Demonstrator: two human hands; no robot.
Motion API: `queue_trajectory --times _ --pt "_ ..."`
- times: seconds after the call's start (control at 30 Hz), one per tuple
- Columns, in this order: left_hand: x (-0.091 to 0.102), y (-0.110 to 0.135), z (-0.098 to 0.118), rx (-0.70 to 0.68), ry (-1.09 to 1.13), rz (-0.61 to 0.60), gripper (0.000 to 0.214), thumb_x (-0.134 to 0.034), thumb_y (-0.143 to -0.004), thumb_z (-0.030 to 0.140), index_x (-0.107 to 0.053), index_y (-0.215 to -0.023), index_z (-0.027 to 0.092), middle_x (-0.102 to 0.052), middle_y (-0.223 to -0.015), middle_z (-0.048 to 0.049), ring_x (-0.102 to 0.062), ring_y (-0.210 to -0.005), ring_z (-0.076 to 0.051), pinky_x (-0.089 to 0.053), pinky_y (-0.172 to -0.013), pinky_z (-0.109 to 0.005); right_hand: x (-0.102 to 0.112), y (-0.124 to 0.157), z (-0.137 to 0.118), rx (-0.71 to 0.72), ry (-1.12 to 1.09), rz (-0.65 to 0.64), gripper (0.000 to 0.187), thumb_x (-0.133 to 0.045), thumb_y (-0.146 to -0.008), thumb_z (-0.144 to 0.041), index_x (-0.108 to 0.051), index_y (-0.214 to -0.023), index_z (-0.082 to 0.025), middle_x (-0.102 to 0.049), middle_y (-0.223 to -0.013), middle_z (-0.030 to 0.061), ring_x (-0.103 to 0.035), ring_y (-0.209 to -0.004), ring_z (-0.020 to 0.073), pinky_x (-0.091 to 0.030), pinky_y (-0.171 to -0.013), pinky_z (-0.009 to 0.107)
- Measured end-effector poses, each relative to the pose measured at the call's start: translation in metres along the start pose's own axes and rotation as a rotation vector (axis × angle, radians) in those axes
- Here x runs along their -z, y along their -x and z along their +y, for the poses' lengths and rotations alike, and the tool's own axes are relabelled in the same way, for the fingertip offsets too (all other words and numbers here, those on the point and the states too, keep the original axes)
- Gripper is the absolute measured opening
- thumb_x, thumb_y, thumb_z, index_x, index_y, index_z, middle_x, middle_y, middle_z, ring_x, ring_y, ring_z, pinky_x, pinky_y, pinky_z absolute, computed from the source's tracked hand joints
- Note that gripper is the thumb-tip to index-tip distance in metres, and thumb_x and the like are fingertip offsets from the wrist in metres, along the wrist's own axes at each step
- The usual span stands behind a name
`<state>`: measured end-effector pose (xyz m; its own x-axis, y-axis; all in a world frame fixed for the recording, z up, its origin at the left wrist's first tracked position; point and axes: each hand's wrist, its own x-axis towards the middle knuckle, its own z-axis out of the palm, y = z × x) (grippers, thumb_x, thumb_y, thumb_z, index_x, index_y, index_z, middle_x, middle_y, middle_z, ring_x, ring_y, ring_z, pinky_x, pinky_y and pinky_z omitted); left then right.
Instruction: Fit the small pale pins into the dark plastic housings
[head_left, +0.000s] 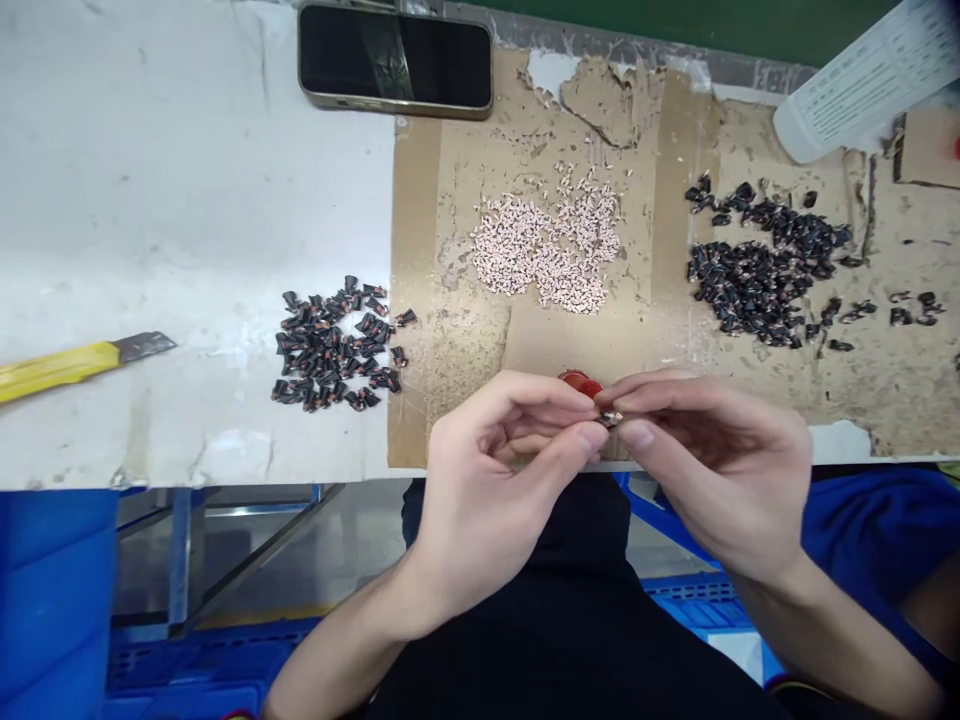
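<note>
My left hand (517, 470) and my right hand (712, 455) meet above the table's near edge, thumbs and fingers pinched together. Between the fingertips is a tiny dark part with a pale, shiny end (611, 417); most of it is covered by the fingers. Just behind the fingertips lies a small red round object (581, 383), partly hidden. Beyond the hands spreads a pile of tiny pinkish pieces (547, 240) on cardboard. Small black parts with copper-coloured bits form one pile (330, 345) at the left and a larger pile (757, 265) at the right.
A yellow utility knife (67, 368) lies at the far left with its blade out. A phone (395, 58) rests at the back edge, and a white bottle (862, 85) at the back right. Worn cardboard (465, 400) covers the table's middle and right.
</note>
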<state>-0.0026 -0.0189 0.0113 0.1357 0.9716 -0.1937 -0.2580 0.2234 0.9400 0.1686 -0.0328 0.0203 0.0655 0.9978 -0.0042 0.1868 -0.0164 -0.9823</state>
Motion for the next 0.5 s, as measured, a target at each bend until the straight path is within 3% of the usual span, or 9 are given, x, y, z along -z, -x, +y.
queue_trajectory --times 0.17,0.27,0.4,0.5 --pt "0.0 -0.003 0.003 0.127 0.233 -0.028 0.021 -0.08 -0.083 0.002 -0.069 -0.088 0.019 -0.08 -0.077 0.0014 -0.081 -0.066 -0.014 -0.069 -0.067 -0.017 0.006 0.002 0.007 0.159 0.085 -0.037 0.036 -0.082 -0.083 -0.006 -0.084 -0.105 -0.034 -0.083 -0.104 0.0014 -0.08 -0.092 0.0215 -0.07 -0.074 0.034" --pt "-0.003 -0.003 0.004 0.156 0.259 -0.008 0.026 -0.088 -0.082 0.015 -0.063 -0.082 0.019 -0.08 -0.074 -0.0007 -0.081 -0.065 -0.018 -0.07 -0.065 -0.022 0.008 0.003 0.005 0.137 0.137 -0.011 0.034 -0.083 -0.082 -0.007 -0.085 -0.1 -0.036 -0.083 -0.101 0.0008 -0.08 -0.088 0.0232 -0.07 -0.069 0.035" --pt "-0.011 -0.004 0.0 0.175 0.222 -0.009 0.038 -0.092 -0.079 0.041 -0.062 -0.086 0.019 -0.08 -0.075 -0.0031 -0.081 -0.065 -0.021 -0.071 -0.063 -0.028 0.005 0.008 0.003 0.082 0.242 0.112 0.031 -0.091 -0.074 -0.013 -0.086 -0.095 -0.036 -0.083 -0.094 0.0006 -0.079 -0.081 0.0235 -0.07 -0.071 0.035" --pt "-0.005 -0.004 -0.004 0.133 0.055 -0.047 0.029 -0.086 -0.086 0.032 -0.07 -0.106 0.018 -0.083 -0.095 -0.0075 -0.082 -0.073 -0.019 -0.07 -0.065 -0.026 0.01 0.0 0.01 0.041 0.231 0.181 0.026 -0.094 -0.071 -0.017 -0.086 -0.09 -0.033 -0.082 -0.09 0.0029 -0.077 -0.08 0.0241 -0.067 -0.081 0.038"
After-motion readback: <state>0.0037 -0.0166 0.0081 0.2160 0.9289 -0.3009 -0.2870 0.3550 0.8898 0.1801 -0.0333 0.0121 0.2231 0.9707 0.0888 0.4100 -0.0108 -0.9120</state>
